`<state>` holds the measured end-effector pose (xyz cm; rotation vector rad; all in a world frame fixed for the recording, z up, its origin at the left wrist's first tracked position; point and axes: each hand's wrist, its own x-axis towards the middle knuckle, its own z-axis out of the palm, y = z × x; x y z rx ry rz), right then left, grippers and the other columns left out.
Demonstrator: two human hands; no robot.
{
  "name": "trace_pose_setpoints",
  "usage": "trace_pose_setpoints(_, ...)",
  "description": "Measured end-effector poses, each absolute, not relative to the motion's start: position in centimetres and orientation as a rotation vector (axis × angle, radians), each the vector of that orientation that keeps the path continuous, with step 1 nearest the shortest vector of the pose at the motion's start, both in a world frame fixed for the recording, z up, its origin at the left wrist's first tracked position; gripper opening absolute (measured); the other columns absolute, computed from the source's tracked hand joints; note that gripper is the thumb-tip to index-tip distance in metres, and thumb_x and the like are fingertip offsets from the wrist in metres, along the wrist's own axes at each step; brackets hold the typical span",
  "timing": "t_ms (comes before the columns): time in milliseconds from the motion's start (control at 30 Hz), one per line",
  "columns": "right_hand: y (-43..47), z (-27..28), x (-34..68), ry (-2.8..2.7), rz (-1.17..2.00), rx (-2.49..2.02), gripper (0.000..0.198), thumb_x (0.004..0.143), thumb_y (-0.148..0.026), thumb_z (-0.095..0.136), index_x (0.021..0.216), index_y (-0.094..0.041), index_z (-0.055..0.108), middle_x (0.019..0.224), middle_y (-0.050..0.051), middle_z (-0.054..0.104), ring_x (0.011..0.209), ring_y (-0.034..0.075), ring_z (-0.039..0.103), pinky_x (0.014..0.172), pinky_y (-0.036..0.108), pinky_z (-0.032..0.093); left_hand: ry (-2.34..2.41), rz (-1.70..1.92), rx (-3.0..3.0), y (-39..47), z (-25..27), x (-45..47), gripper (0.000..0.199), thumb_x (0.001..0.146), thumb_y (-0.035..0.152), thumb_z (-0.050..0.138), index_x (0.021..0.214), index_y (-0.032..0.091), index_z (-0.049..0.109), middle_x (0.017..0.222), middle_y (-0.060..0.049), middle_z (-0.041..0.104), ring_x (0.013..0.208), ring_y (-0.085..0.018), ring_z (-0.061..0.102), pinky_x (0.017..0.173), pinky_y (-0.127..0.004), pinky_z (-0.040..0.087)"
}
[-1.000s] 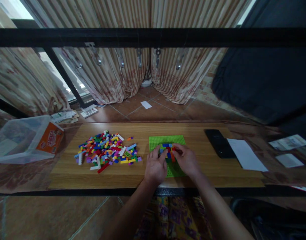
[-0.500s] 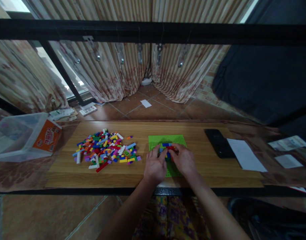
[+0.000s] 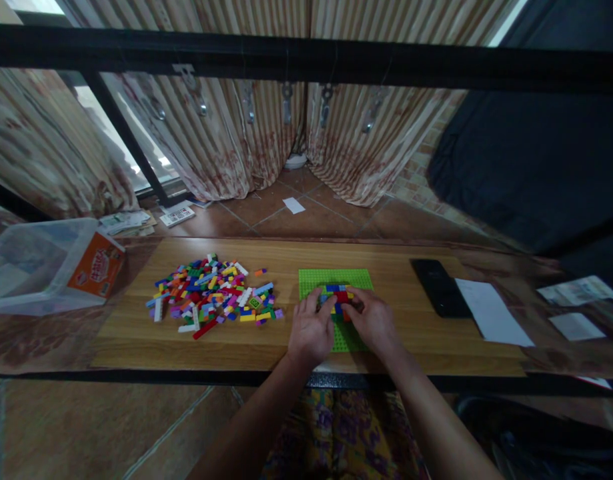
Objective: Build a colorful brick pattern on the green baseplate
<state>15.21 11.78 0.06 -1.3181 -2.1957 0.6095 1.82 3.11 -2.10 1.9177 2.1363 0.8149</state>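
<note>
A low build of toy building bricks [image 3: 340, 296], in blue, red, yellow and other colours, sits on a green studded baseplate [image 3: 349, 343]. From the left, my left hand [image 3: 309, 331] grips the build, with its thumb at the near side and its fingers curled along the left edge. My right hand [image 3: 377, 321] closes on the right side, thumb and fingers bent against the bricks. Between the hands, red bricks show on top of the build. My fingers cover parts of its two sides.
A loose pile of coloured bricks [image 3: 211, 293] lies on the wooden board [image 3: 226, 353] to the left. Beyond it stands a clear plastic bin [image 3: 36, 260] with an orange label. A black phone [image 3: 439, 287] and white paper [image 3: 493, 313] lie right. A dark bar [image 3: 306, 57] crosses above.
My right fingers have shifted slightly right, off the top of the red bricks, so more red shows. My left hand stays in nearly the same place. The view has shifted a little.
</note>
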Motion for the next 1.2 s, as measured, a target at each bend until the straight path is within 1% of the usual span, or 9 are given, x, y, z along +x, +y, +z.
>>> trace_pose_setpoints(167,12.5,0.4,15.6,-2.319,0.598,-1.260,0.032,0.082,-0.027,0.055,0.112,-0.022,0.064,0.091,0.006,0.062,0.078,0.019,0.060,0.074,0.034,0.048,2.122,0.846,1.907,3.1,-2.2,1.8,0.048,0.086,0.018,0.047,0.133,0.024,0.049,0.142,-0.013,0.039,0.121,-0.029,0.045,0.098,-0.048,0.040)
trace_pose_setpoints(267,13.2,0.4,15.8,-2.390,0.558,-1.210,0.030,0.083,-0.026,0.055,0.111,-0.023,0.065,0.094,0.006,0.062,0.087,0.021,0.059,0.081,0.037,0.047,2.112,0.930,1.865,3.1,-2.2,1.8,0.046,0.088,0.019,0.044,0.134,0.020,0.047,0.139,-0.013,0.042,0.123,-0.027,0.044,0.100,-0.045,0.040)
trace_pose_setpoints(333,13.5,0.3,15.9,-2.428,0.536,-1.177,0.029,0.083,-0.026,0.055,0.110,-0.024,0.066,0.095,0.006,0.061,0.089,0.022,0.059,0.083,0.038,0.047,2.114,0.974,1.834,3.1,-2.2,1.8,0.045,0.088,0.020,0.042,0.134,0.017,0.046,0.137,-0.014,0.045,0.125,-0.026,0.043,0.102,-0.044,0.039)
trace_pose_setpoints(400,13.7,0.1,16.1,-2.458,0.532,-1.142,0.028,0.085,-0.026,0.053,0.109,-0.024,0.065,0.095,0.006,0.060,0.088,0.022,0.059,0.083,0.038,0.047,2.119,0.989,1.812,3.0,-2.2,1.8,0.046,0.088,0.020,0.042,0.133,0.016,0.046,0.136,-0.015,0.046,0.125,-0.026,0.043,0.103,-0.044,0.039)
trace_pose_setpoints(500,13.9,-0.1,16.3,-2.489,0.533,-1.084,0.026,0.086,-0.028,0.050,0.107,-0.023,0.064,0.096,0.007,0.058,0.089,0.022,0.059,0.084,0.038,0.047,2.114,0.989,1.793,2.9,-2.2,2.0,0.046,0.087,0.021,0.044,0.132,0.017,0.047,0.135,-0.014,0.047,0.124,-0.027,0.044,0.103,-0.045,0.039)
trace_pose_setpoints(800,14.9,-0.1,16.5,-2.609,0.539,-0.976,0.018,0.086,-0.033,0.047,0.097,-0.023,0.057,0.098,0.008,0.058,0.090,0.024,0.059,0.081,0.039,0.047,2.092,1.059,1.775,2.7,-2.1,2.0,0.044,0.086,0.024,0.044,0.129,0.016,0.049,0.131,-0.015,0.049,0.120,-0.027,0.048,0.103,-0.045,0.041)
trace_pose_setpoints(1000,14.5,1.6,16.1,-2.554,0.546,-0.976,0.022,0.086,-0.040,0.046,0.098,-0.023,0.055,0.098,0.008,0.060,0.087,0.024,0.059,0.077,0.038,0.047,2.076,1.116,1.765,2.6,-1.9,2.2,0.044,0.086,0.023,0.045,0.129,0.017,0.049,0.130,-0.014,0.051,0.118,-0.027,0.049,0.101,-0.047,0.042)
trace_pose_setpoints(1133,12.7,3.6,11.7,-2.603,0.618,-0.822,0.018,0.087,-0.033,0.049,0.100,-0.023,0.055,0.099,0.007,0.060,0.093,0.023,0.059,0.080,0.035,0.046,2.068,1.113,1.780,2.8,-2.2,2.2,0.042,0.084,0.022,0.047,0.125,0.015,0.052,0.124,-0.016,0.055,0.114,-0.029,0.052,0.098,-0.049,0.045)
trace_pose_setpoints(1200,11.9,4.1,8.8,-2.674,0.647,-0.741,0.014,0.087,-0.027,0.050,0.099,-0.024,0.056,0.101,0.006,0.061,0.096,0.022,0.059,0.084,0.035,0.045,2.029,1.136,1.811,2.9,-2.5,2.2,0.046,0.081,0.021,0.049,0.125,0.013,0.052,0.123,-0.017,0.057,0.117,-0.031,0.051,0.100,-0.051,0.043)
